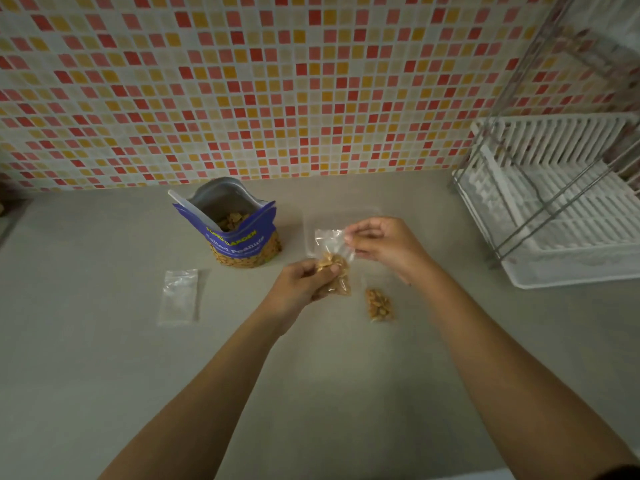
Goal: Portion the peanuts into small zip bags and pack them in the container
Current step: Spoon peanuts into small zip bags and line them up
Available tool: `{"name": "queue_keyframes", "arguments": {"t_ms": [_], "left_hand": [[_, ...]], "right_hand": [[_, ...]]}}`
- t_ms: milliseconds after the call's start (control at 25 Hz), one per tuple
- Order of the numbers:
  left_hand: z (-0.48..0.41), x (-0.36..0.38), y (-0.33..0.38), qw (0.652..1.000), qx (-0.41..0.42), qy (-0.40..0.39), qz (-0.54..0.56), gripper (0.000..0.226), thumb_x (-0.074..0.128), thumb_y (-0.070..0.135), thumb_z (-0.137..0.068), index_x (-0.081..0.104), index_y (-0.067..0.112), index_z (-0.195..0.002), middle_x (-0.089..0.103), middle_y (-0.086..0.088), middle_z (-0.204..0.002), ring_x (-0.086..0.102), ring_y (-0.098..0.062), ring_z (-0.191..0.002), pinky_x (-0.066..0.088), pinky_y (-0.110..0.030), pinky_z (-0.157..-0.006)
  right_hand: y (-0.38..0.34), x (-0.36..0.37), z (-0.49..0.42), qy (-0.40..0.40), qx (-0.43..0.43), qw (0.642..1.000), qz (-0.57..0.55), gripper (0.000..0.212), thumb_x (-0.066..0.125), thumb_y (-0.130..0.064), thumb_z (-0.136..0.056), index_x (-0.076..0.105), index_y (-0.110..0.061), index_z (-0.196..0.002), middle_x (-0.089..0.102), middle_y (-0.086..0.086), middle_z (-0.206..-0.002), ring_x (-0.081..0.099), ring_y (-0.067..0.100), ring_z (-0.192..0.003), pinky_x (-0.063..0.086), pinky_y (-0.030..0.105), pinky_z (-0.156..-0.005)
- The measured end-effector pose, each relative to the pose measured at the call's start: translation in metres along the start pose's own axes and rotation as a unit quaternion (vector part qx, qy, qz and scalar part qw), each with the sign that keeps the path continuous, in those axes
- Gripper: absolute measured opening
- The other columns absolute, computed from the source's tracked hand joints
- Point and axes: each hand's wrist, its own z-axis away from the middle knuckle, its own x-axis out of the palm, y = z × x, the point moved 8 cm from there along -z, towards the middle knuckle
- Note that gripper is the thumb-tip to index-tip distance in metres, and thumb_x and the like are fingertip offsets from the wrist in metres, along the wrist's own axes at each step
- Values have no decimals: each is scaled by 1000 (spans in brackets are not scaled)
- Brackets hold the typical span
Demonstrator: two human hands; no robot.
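A small clear zip bag (pixel 333 251) partly filled with peanuts hangs between my hands above the counter. My left hand (pixel 304 282) grips its lower, peanut-filled part. My right hand (pixel 381 244) pinches its upper right edge. An open blue pouch of salted peanuts (pixel 239 233) stands behind, to the left. A second small bag with peanuts (pixel 378 303) lies on the counter below my right hand. A stack of empty zip bags (pixel 179 296) lies at the left. A clear plastic container (pixel 311 216) sits behind the held bag, mostly hidden.
A white dish rack (pixel 554 202) with a metal frame stands at the right on the grey counter (pixel 104 341). A mosaic-tiled wall (pixel 277 81) rises behind the counter.
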Motion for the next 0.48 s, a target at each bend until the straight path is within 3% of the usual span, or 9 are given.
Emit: {"name": "queue_keyframes", "arguments": {"t_ms": [160,200,280,360,480], "left_hand": [[-6,9,-34,1000,-23,8,-5,10,65,14,-85,63,3,-85,50,-3,-67,46,-6,-57,43,-17,-61],[-7,11,-42,999,-34,12,16,7,64,10,-85,64,4,-89,54,-4,-71,52,-8,-62,46,-18,-65],[-9,10,-56,997,-53,49,36,21,64,5,-84,62,6,-105,60,-8,-79,60,-16,-75,52,-27,-77],[-10,4,-63,991,-45,112,-61,34,65,7,-83,57,9,-116,61,-4,-79,61,-15,-74,53,-29,-78],[-8,8,-58,947,6,152,-282,38,65,16,-84,56,17,-121,67,-3,-88,62,-15,-77,50,-21,-72]], "right_hand": [[40,-14,-8,10,25,999,44,15,69,-8,-81,68,-2,-94,67,3,-76,64,6,-67,55,22,-73],[49,-19,-11,22,23,997,64,17,70,-9,-80,68,0,-95,67,2,-73,62,4,-64,55,22,-73],[59,-25,-16,44,-4,989,140,13,73,-12,-78,71,-5,-89,67,-2,-74,60,2,-63,51,17,-74],[66,-25,-18,64,-36,974,214,11,73,-13,-77,73,-7,-87,69,-1,-79,56,-4,-63,42,1,-65],[81,-19,-18,91,-53,959,264,11,72,-15,-79,74,-10,-88,74,4,-87,59,2,-65,39,-1,-62]]}}
